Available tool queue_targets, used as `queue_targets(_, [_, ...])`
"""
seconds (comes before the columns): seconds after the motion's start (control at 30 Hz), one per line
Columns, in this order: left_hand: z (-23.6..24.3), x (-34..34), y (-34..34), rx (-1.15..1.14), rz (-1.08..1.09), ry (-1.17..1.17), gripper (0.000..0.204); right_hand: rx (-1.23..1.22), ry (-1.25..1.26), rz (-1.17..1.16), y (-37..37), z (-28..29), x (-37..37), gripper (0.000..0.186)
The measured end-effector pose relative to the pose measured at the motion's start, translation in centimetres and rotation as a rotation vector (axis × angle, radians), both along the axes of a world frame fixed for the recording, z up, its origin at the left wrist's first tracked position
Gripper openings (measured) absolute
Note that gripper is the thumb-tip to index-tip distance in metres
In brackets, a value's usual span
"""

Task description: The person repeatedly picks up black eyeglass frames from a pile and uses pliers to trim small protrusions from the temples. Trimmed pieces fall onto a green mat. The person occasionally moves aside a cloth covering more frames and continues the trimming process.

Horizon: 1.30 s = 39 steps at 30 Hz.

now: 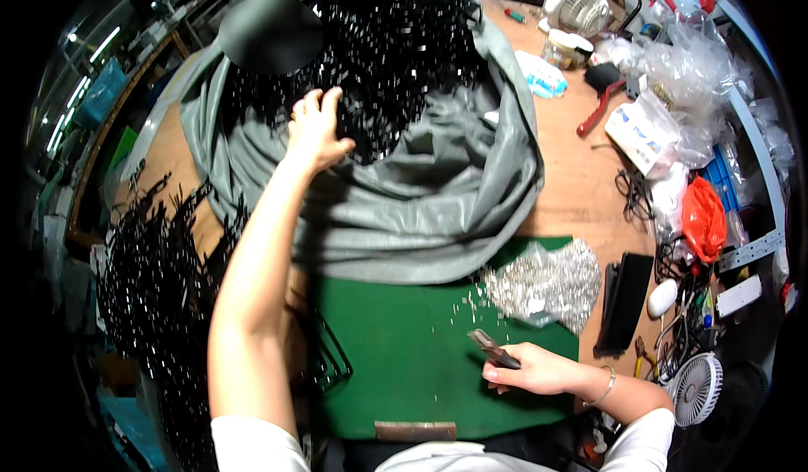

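Observation:
My left hand [318, 132] reaches out over a large grey cloth or sheet sack [421, 228] filled with many small, glossy black pieces [396, 42]. Its fingers are spread and nothing shows in them. My right hand [530, 369] grips a pair of pliers [495, 351] with dark handles, jaws pointing up and left over a green mat [396, 329]. Beyond the pliers, a clear plastic bag [547, 282] of tiny silvery pieces lies on the mat's far right corner, with some spilled beside it. Thin black bent frame-like pieces [332, 350] lie at the mat's left.
More shiny black strands [160, 278] hang in a heap on the left. To the right are a black case-like object [623, 304], a small white fan [697, 388], a red-handled tool [599, 110], a red bag [704, 219] and crumpled clear plastic bags [690, 59]. Another fan [581, 9] stands behind.

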<state>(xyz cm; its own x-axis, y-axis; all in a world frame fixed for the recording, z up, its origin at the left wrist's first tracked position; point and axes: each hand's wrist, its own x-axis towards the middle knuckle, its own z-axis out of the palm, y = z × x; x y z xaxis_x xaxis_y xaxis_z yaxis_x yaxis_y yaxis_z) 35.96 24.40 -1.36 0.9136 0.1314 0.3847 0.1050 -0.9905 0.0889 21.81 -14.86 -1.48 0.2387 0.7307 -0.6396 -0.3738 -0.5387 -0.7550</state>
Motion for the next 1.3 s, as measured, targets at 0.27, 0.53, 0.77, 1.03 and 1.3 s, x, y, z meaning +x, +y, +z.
queue_targets(0.27, [0.5, 4.5, -2.1, 0.055, 0.169, 0.517, 0.108, 0.096, -0.088, -0.111, 4.3, 4.6, 4.5, 0.021])
queue_targets(0.53, [2.1, 4.9, 0.5, 0.033, 0.014, 0.405, 0.087, 0.273, -0.158, -0.65, 21.1, 0.4, 18.1, 0.02])
queue_targets(0.77, [0.5, 4.8, 2.8, -0.095, -0.053, 0.332, 0.072, 0.239, 0.117, -0.751, 22.9, -1.7, 19.3, 0.019])
queue_targets(1.03, [7.3, 2.2, 1.1, -0.241, -0.088, 0.304, 0.058, 0.485, 0.402, -0.794, 21.7, 2.1, 16.5, 0.018])
queue_targets(1.3, [0.4, -11.1, -10.9, -0.057, -0.081, 0.159, 0.064, 0.157, 0.099, -0.583, 9.7, 2.5, 4.2, 0.034])
